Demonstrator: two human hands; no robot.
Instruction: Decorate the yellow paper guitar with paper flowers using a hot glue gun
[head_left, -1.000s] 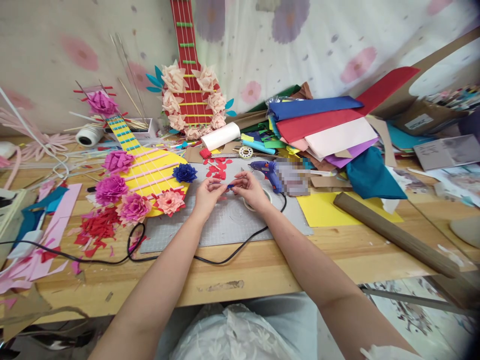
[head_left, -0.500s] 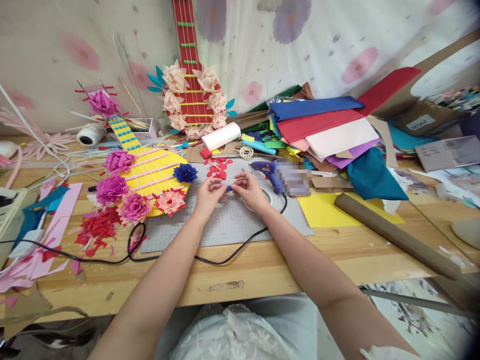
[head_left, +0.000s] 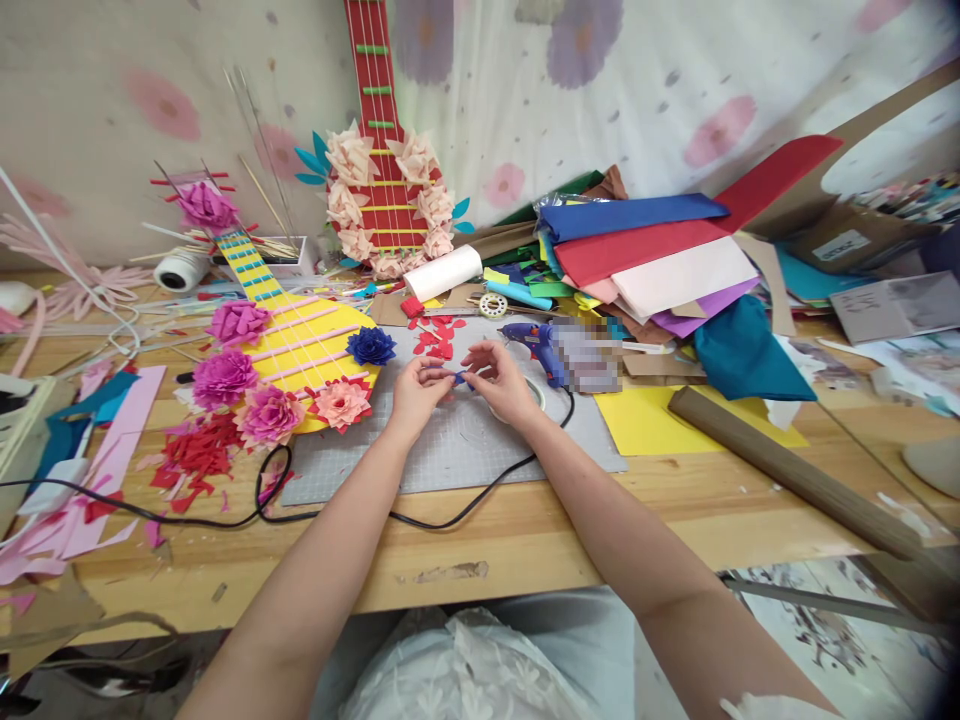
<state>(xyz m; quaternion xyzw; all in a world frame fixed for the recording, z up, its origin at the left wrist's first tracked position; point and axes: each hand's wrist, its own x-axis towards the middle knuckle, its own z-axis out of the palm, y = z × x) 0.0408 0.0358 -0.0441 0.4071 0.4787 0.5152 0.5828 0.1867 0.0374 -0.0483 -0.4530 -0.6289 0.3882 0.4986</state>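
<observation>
Between my fingertips, above the grey cutting mat (head_left: 442,460), is a small piece of blue paper (head_left: 459,378). My left hand (head_left: 417,396) pinches it from one side and my right hand (head_left: 501,384) from the other; most of the piece is hidden by the fingers. Red paper petals (head_left: 435,338) lie just beyond the hands. Close by on the left is a yellow paper guitar (head_left: 307,345) with pink, purple and dark blue paper flowers. A blue glue gun (head_left: 541,350) rests to the right of my right hand, and a roll of tape (head_left: 537,394) is partly under that hand.
A black cord (head_left: 457,522) runs across the mat's front. Folded coloured paper (head_left: 675,270) is piled at the back right, near a brown roll (head_left: 787,470). Red paper scraps (head_left: 199,455) lie at the left. A red guitar (head_left: 379,110) leans on the back wall.
My right fingers have shifted slightly upward, and a little more of the blue paper shows between the hands. The rest looks the same.
</observation>
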